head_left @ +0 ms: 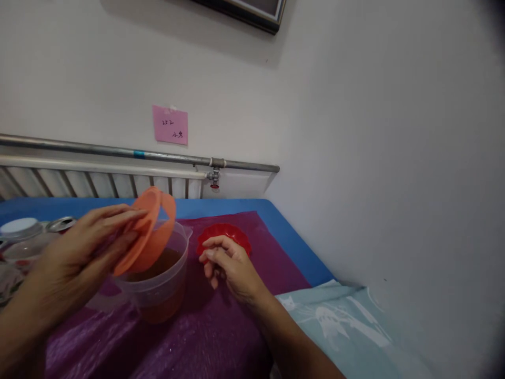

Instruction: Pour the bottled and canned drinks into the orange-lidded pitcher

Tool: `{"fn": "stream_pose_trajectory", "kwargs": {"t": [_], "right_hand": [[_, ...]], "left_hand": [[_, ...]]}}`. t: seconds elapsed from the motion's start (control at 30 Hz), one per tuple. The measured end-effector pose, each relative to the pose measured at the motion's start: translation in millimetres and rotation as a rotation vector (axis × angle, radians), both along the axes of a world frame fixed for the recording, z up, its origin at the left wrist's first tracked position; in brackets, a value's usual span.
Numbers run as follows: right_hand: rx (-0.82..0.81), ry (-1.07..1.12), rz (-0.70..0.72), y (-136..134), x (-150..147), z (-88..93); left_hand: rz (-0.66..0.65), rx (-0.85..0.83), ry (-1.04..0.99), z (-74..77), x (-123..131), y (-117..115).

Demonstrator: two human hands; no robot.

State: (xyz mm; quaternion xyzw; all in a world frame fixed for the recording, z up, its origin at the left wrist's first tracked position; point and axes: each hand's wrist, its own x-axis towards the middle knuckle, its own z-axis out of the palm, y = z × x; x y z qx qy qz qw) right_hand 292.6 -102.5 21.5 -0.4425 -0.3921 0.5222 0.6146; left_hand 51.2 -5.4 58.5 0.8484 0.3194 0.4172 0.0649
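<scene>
My left hand [100, 239] grips an orange plastic lid [152, 237], tilted on edge over the rim of a clear plastic pitcher [165, 287]. Brownish liquid [163, 263] fills part of the pitcher, which has a spout on its right and a handle on its left. My right hand [229, 263] hovers to the right of the pitcher, fingers loosely curled with gaps between them, and nothing shows in it. Just behind that hand lies a red scalloped dish [236, 234], partly covered by the fingers.
A purple plastic sheet [213, 337] covers part of the blue table [292, 242]. At left stand a white-capped jar [21, 229] and a can [61, 223]. Light-blue patterned fabric [339, 316] lies at right. Behind run a pipe [169, 157] with a valve [215, 176] and a radiator [100, 181].
</scene>
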Motion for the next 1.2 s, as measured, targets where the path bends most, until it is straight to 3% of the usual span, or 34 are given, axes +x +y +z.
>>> {"fn": "stream_pose_trajectory", "kwargs": {"t": [0.17, 0.5, 0.67, 0.8, 0.97, 1.13, 1.2], "right_hand": [[-0.016, -0.06, -0.022, 1.5, 2.1, 0.7], [0.012, -0.073, 0.0, 3.7, 4.5, 6.7], [0.044, -0.171, -0.066, 29.9, 17.0, 23.3], [0.068, -0.264, -0.161, 56.2, 27.1, 15.9], [0.2, -0.319, -0.021, 58.2, 26.8, -1.3], [0.271, -0.401, 0.107, 45.6, 26.5, 3.9], [0.273, -0.463, 0.137, 43.9, 26.0, 4.9]], "left_hand": [[0.007, -0.154, 0.078, 8.2, 14.3, 2.6], [0.104, -0.034, 0.387, 8.3, 6.0, 10.6], [0.166, -0.022, 0.531, 10.8, 2.4, 10.9], [0.183, -0.082, 0.539, 15.3, 6.7, 3.0], [0.265, -0.143, 0.627, 22.9, 11.3, -4.3], [0.184, -0.052, 0.786, 26.1, 13.6, -1.4], [0.207, -0.057, 0.771, 26.3, 17.1, -1.6]]}}
